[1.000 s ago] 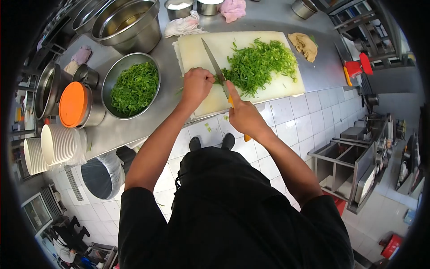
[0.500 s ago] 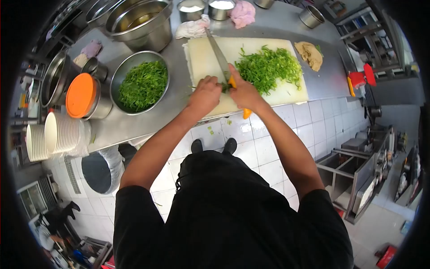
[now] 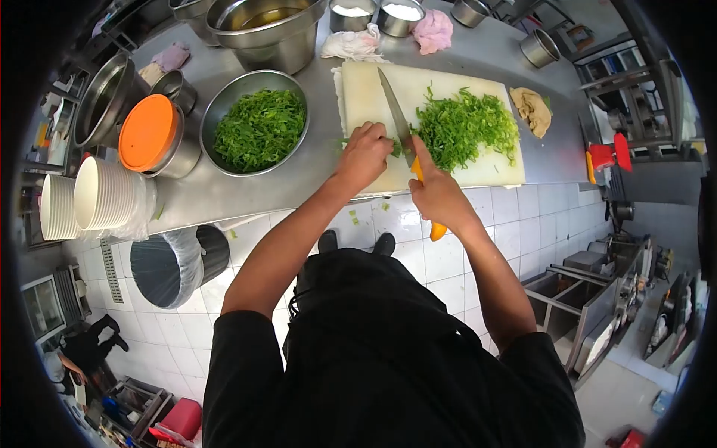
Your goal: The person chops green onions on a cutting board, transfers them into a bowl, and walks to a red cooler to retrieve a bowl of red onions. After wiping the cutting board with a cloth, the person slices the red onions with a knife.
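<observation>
My right hand (image 3: pixel 439 196) is closed around the yellow handle of a kitchen knife (image 3: pixel 396 104), index finger stretched along its top. The blade points away from me across a white cutting board (image 3: pixel 367 88). Left of the knife, my left hand (image 3: pixel 364 158) has its fingers curled down over a small bunch of green vegetable (image 3: pixel 394 147), mostly hidden beneath them. A loose pile of shredded greens (image 3: pixel 470 128) covers the board right of the blade. Beyond my left forearm, a steel bowl (image 3: pixel 207 119) is filled with darker cut greens (image 3: pixel 260 128).
An orange-lidded container (image 3: pixel 148 133) and stacked white tubs (image 3: pixel 108 196) stand at the counter's left. Large steel pots (image 3: pixel 272 45), cloths (image 3: pixel 351 45) and tins of white powder (image 3: pixel 399 19) line the back. A tan cloth (image 3: pixel 532 112) lies right of the board.
The knife and my right hand have drawn back toward me, past the board's near edge. My left hand still presses on the greens. The whole view has shifted slightly.
</observation>
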`<state>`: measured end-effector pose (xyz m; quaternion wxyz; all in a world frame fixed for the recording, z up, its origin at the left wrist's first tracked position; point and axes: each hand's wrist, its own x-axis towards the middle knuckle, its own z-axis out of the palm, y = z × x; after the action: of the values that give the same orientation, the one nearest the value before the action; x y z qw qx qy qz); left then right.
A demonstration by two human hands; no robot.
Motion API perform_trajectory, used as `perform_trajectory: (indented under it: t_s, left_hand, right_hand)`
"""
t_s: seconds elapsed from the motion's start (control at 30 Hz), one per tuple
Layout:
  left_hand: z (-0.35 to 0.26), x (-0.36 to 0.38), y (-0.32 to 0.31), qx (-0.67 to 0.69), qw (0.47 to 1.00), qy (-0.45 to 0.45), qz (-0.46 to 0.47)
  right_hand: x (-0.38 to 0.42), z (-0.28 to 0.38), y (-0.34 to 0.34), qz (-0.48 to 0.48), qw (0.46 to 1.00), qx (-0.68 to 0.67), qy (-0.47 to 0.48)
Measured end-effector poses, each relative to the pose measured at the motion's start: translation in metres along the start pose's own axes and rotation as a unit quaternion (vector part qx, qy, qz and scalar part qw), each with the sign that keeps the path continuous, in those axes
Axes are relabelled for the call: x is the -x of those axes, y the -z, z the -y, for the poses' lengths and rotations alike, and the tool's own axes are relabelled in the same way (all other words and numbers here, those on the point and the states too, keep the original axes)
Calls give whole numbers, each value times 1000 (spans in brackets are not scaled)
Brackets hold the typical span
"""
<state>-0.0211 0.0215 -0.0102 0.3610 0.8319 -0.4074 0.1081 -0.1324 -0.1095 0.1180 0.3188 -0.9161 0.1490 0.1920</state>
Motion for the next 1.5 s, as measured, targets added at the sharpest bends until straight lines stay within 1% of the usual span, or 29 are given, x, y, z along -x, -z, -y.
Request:
perform_trajectory:
  t_s: [0.17,0.33,0.4,0.43,0.47,0.5,0.57,0.63,0.67,0.7,0.73,0.77,0.8,0.83,0.87,0.9,0.93,0.97,1.0,1.03,1.13,1.17,1.3,1.33,1.37,1.4,1.43,1.47,1.5]
  left_hand:
    - [-1,-9,2,24,999,20,37]
    - [-14,5,6,-117,991,-31,52]
    - [-11,20,11,-126,990,-19,53]
    - [-10,28,13,-111,992,-5,51]
    - [-4,43,23,-98,994,14,46]
    - [0,67,43,-71,995,52,52]
    - [-8,109,81,-10,992,117,55]
    - [0,171,126,-12,990,141,22]
    - [13,208,144,-63,990,129,-6]
    - [22,249,159,-41,965,256,-28]
    - [42,289,185,-126,955,267,-31]
    - [70,335,204,-211,925,304,-89]
    - [86,369,234,-224,885,386,-134]
    - [100,387,276,-273,864,389,-167]
    - [114,408,307,-304,826,439,-184]
    - [145,446,333,-325,810,445,-198]
    - [180,496,351,-340,777,501,-169]
    - [195,519,375,-328,693,637,-74]
    - [212,548,385,-305,633,706,-83]
    - [234,576,390,-379,588,701,-140]
    - [182,516,410,-265,641,694,-191]
    - [180,511,407,-303,641,670,-221]
    - [148,461,402,-323,626,617,-352]
    - [137,442,400,-327,647,567,-393]
    - [124,419,395,-322,671,510,-430]
    - [106,391,386,-361,686,460,-434]
    - [93,363,376,-337,724,414,-437]
    - [74,324,359,-230,766,385,-461]
    - [46,284,342,-211,807,363,-416]
  right_hand:
    - [6,-5,-8,-9,1000,5,-18]
    - [9,-14,1,-34,998,-44,-4]
    - [16,8,12,8,992,-106,-62]
    - [7,-17,0,-40,996,-79,21]
    - [12,-4,5,-27,991,-126,-20]
    - [14,0,4,-36,991,-126,-31]
    - [17,1,4,-28,987,-160,-10]
    - [21,-1,3,-37,984,-171,-16]
    - [24,4,5,-43,983,-178,-15]
    - [27,3,4,-51,982,-182,-7]
    - [29,4,3,-62,980,-188,3]
    - [30,5,2,-73,979,-192,10]
    - [30,7,2,-75,978,-193,12]
    - [31,8,1,-78,978,-194,14]
    - [31,10,0,-81,977,-195,17]
    - [31,12,-1,-86,977,-192,20]
    - [31,16,-2,-87,978,-187,23]
    - [31,20,-3,-86,980,-180,24]
    - [32,21,-3,-86,981,-173,27]
    - [30,17,-3,-85,980,-179,31]
    - [34,18,-4,-94,980,-175,33]
    - [35,16,-5,-106,977,-180,33]
    - [42,5,-9,-143,973,-179,-2]
    - [42,0,-8,-154,972,-176,-18]
    - [36,-18,-15,-167,973,-149,49]
    - [25,-48,-27,-191,969,-117,106]
    - [23,-70,-19,-234,957,-75,153]
    - [37,-42,-11,-250,960,89,90]
    - [37,-43,-12,-280,950,76,111]
